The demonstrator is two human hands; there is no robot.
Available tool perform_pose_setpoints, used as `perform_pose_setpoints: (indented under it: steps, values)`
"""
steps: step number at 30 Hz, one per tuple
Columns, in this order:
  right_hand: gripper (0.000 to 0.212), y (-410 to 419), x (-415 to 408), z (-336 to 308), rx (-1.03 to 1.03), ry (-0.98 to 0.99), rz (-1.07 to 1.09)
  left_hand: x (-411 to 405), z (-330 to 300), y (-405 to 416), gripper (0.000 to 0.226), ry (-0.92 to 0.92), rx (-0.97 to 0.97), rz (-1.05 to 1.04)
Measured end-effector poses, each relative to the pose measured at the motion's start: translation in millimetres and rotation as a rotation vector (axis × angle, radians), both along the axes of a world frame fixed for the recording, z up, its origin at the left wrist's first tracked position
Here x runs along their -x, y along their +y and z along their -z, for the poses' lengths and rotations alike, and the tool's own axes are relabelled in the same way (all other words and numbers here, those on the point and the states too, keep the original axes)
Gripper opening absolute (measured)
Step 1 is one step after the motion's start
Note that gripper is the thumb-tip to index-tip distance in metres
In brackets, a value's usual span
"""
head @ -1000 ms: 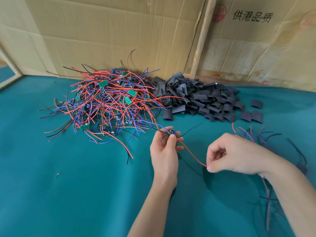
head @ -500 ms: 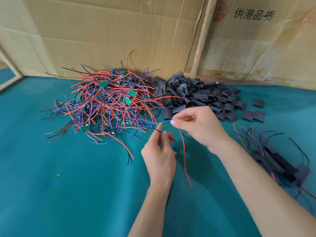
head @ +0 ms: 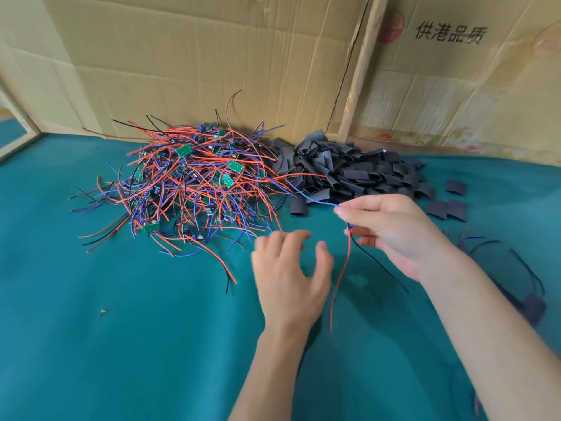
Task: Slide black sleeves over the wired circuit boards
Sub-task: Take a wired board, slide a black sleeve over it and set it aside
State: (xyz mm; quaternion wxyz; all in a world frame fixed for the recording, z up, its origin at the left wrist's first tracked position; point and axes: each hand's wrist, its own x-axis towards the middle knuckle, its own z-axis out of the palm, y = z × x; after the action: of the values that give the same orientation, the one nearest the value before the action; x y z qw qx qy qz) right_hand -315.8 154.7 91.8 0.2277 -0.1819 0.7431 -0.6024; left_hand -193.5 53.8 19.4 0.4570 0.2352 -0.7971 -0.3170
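Observation:
A tangled heap of small green circuit boards with red, blue and black wires (head: 194,183) lies on the teal cloth at centre left. To its right is a pile of flat black sleeves (head: 349,171). My right hand (head: 391,229) pinches one wired board by its wires; its blue wire (head: 312,197) runs up left, its red wire (head: 340,278) and a black wire hang down. The board itself is hidden in my fingers. My left hand (head: 291,271) hovers just left of it, fingers spread and holding nothing, slightly blurred.
A few loose black sleeves (head: 446,208) lie right of the pile. A bundle of sleeved boards with wires (head: 522,287) lies at the right behind my right forearm. Cardboard walls (head: 212,56) and a wooden strip (head: 358,71) close off the back of the teal table (head: 121,344).
My left hand let go of the wired board and opened, dropping slightly. My right hand moved right and now holds the board alone, with the red wire dangling.

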Motion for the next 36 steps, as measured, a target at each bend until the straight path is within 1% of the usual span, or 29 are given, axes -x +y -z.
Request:
perform_pose_setpoints:
  steps: [2, 4, 7, 11, 12, 14, 16, 17, 19, 21, 23, 26, 29, 31, 34, 36]
  values:
    - [0.006, -7, -5, 2, -0.021, -0.022, -0.027, -2, -1, 3, 0.039, -0.045, -0.062, 0.211]
    - [0.01, -16, -13, 8, -0.018, -0.046, -0.075, -1, -1, 3, 0.033, -0.068, -0.149, 0.295]
    - [0.015, -29, -21, 17, -0.011, -0.029, -0.113, 1, 2, -3, 0.018, -0.015, -0.305, 0.297]
    - [0.024, -37, -14, 18, -0.076, 0.038, -0.181, 4, 5, -7, 0.017, 0.0, -0.387, 0.228]
    - [0.024, -41, -9, 17, -0.116, 0.084, -0.157, 5, 5, -7, 0.015, 0.004, -0.403, 0.215]
    - [0.017, -52, 6, 19, -0.198, 0.219, -0.051, 7, 6, -7, 0.011, 0.009, -0.429, 0.194]
    - [0.006, -67, 20, 22, -0.377, 0.421, -0.025, 8, 6, -7, 0.009, 0.026, -0.468, 0.183]
    - [0.012, -76, 24, 24, -0.506, 0.518, -0.049, 8, 6, -8, 0.01, 0.038, -0.491, 0.186]
    - [0.033, -94, 25, 30, -0.7, 0.606, -0.055, 7, 5, -8, 0.016, 0.054, -0.511, 0.204]
    - [0.043, -109, 24, 37, -0.801, 0.661, 0.03, 6, 5, -9, 0.018, 0.063, -0.507, 0.224]
    - [0.049, -120, 24, 44, -0.839, 0.706, 0.098, 6, 6, -10, 0.021, 0.074, -0.536, 0.23]
    - [0.039, -124, 26, 45, -0.835, 0.667, 0.156, 7, 7, -11, 0.021, 0.081, -0.589, 0.233]
    - [0.02, -113, 28, 43, -0.805, 0.617, 0.184, 7, 7, -10, 0.016, 0.104, -0.613, 0.243]
    - [0.018, -97, 23, 40, -0.794, 0.678, 0.154, 7, 8, -11, 0.016, 0.086, -0.58, 0.24]
    - [0.015, -59, 8, 39, -0.835, 0.849, 0.102, 6, 9, -11, 0.016, 0.053, -0.56, 0.238]
    - [0.014, -32, -3, 41, -0.845, 0.894, 0.096, 7, 9, -10, 0.015, 0.047, -0.563, 0.247]
